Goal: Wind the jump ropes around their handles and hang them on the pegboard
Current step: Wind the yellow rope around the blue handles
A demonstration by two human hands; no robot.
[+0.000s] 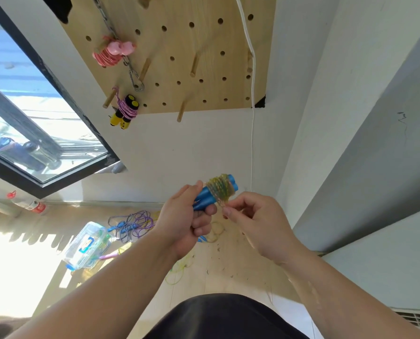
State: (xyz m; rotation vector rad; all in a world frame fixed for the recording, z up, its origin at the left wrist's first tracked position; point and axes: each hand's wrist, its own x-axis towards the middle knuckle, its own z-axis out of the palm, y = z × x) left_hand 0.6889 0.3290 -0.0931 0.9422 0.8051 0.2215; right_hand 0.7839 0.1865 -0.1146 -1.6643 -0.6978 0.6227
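A: What's nearest the camera?

B: The two hands, held out in front of the body. The left hand wraps the lower ends of a pair of blue handles, curled tight round them. The right hand has its fingers pinched together on the yellow-green rope, right at the edge of the coil wound round the upper half of the handles.

A: So that rope is nearly wound?

B: I'd judge so. The coil looks thick and the pinch sits against it, which reads as tucking in the last bit. Whether a tail hangs below the hands, I cannot tell.

A: And beneath them?

B: On the floor a purple and black-and-white rope lies in a loose tangle. A thin yellow-green cord loops closer to the person, and a clear plastic box sits beside both. At least one rope there is unwound, perhaps more.

A: Then the wall?

B: The pegboard already carries two bundles: a pink one high on the left, and below it a yellow-and-black pair wrapped in purple rope. Several wooden pegs are free, the lower peg among them.

A: What's left, then?

B: Hang the blue pair, then wind and hang what lies on the floor. Roughly halfway, by my guess.
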